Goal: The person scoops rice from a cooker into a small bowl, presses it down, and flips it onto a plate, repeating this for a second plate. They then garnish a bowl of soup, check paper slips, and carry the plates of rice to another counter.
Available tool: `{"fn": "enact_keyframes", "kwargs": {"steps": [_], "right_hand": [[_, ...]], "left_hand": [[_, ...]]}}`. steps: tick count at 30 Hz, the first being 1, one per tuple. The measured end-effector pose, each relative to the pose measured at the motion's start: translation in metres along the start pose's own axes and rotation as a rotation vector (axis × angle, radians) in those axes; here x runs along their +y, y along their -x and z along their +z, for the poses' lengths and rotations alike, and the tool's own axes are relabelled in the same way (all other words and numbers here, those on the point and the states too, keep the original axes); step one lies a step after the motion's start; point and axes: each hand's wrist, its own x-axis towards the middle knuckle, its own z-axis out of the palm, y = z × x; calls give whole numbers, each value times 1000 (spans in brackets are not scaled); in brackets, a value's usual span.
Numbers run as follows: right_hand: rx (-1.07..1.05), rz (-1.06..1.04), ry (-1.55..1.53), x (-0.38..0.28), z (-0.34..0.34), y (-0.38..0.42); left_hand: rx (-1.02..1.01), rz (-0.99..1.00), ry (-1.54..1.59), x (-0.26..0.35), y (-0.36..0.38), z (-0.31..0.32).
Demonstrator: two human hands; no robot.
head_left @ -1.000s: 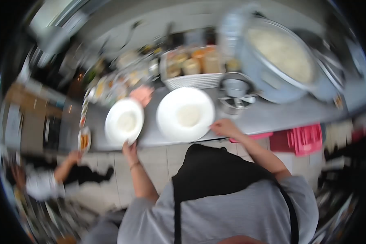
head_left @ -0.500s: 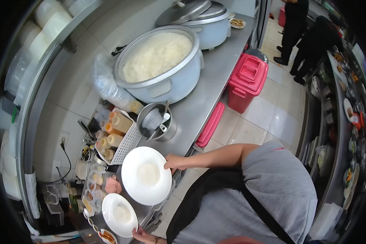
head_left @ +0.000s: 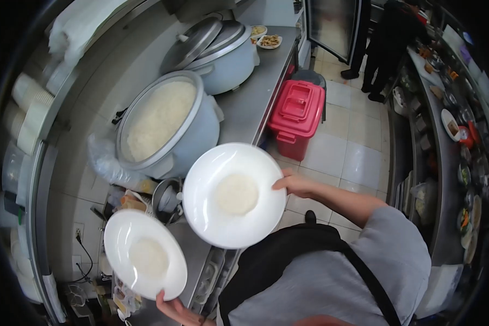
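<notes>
My right hand (head_left: 293, 183) pinches the rim of a wide white plate (head_left: 204, 174) in the middle of the head view, with a round portion of white rice (head_left: 237, 194) at its centre. Lower left, my left hand (head_left: 175, 309) grips the edge of a second white plate (head_left: 119, 239), which also bears a round portion of rice (head_left: 149, 257). Both plates are held up over the steel counter, tilted in view, side by side and apart. Behind them stands a large open rice pot (head_left: 193, 127) full of cooked rice (head_left: 160, 117).
A lidded pot (head_left: 228, 73) and small dishes of food (head_left: 269, 41) stand further along the counter (head_left: 255, 89). Beside it is a red lidded bin (head_left: 296, 117). A metal container (head_left: 165, 198) sits partly behind the plates. A co-worker in dark clothes (head_left: 388, 46) stands by the right-hand counter.
Both plates have been raised closer to the camera, still in my hands. The right one moved up and to the right. My view has turned, so the pots appear further left.
</notes>
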Motion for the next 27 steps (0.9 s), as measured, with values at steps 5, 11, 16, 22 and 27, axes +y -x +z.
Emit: {"fn": "enact_keyframes", "kwargs": {"steps": [5,11,16,22,27], "right_hand": [[381,-30,-22,-13,-125,53],[652,-99,-111,-24,-226,89],[746,-222,-195,-40,-291,75],[809,-329,-245,-88,-345,10],[847,-372,-232,-143,-386,-47]], "left_hand": [[-287,-357,-48,-83,-7,120],[-528,-694,-53,-202,0,238],[-560,-799,-41,-284,-11,306],[-460,-787,-120,-356,-62,361],[-444,-764,-141,-385,-98,395]]}}
